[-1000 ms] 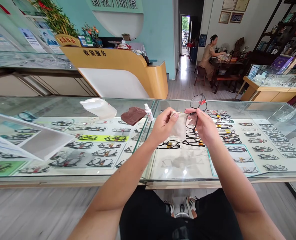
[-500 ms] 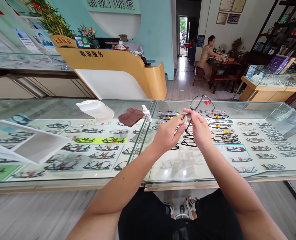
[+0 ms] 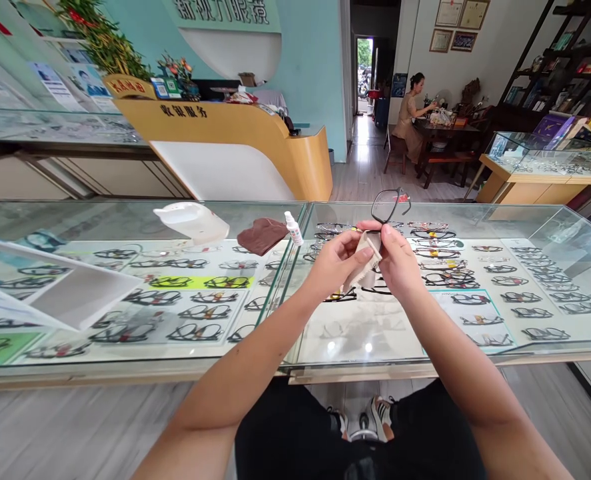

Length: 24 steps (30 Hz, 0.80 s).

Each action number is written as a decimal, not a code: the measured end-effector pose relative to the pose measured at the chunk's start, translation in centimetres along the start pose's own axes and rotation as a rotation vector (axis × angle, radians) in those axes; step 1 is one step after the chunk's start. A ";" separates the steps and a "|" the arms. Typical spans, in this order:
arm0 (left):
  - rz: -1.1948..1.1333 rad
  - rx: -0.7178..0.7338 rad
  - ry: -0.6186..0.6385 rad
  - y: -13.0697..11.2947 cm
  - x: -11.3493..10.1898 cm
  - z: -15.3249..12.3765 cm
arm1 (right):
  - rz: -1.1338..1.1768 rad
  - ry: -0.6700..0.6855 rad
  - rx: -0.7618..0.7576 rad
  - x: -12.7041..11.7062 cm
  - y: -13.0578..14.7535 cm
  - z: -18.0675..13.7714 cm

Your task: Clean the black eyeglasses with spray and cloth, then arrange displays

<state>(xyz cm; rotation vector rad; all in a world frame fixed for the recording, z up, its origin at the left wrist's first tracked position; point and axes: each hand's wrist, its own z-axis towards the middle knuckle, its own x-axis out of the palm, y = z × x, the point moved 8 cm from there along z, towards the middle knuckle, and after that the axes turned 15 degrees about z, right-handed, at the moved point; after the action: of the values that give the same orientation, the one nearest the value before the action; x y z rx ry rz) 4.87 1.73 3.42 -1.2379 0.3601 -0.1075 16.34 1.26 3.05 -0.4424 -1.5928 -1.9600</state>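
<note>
Black glasses (image 3: pixel 388 205) stick up just above the fingertips, lower lens covered by a pale cloth (image 3: pixel 364 260). Right hand (image 3: pixel 401 260) fingers are closed on frame and cloth. Left hand (image 3: pixel 336 263) pinches the pale cloth opposite. Spray bottle (image 3: pixel 293 229) and brown cloth (image 3: pixel 261 235) lie left of the fingers on the glass counter (image 3: pixel 365 333).

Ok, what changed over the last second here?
The left hand moved right, closing up to the right hand, and the pale cloth, spread out between them a second ago, is now folded over the lower lens of the black glasses. Both hands kept their grip. The brown cloth, spray bottle and white container on the glass counter stayed put.
</note>
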 end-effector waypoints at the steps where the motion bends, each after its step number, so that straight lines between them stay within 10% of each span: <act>1: 0.003 -0.028 0.030 0.0 0.1 0.0 | -0.008 -0.001 0.011 0.0 0.0 0.0; 9: -0.094 -0.226 0.126 1.3 1.1 -0.8 | 0.007 0.107 0.025 0.9 -0.1 0.1; 24: 0.070 0.051 0.167 -0.8 -0.2 -0.5 | 0.012 0.136 0.039 1.0 0.6 0.1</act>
<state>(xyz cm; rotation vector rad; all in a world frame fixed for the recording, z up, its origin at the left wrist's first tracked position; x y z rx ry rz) 4.65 1.04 4.11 -1.1677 0.5423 -0.1594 15.86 1.07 4.10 -0.2958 -1.5367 -1.9039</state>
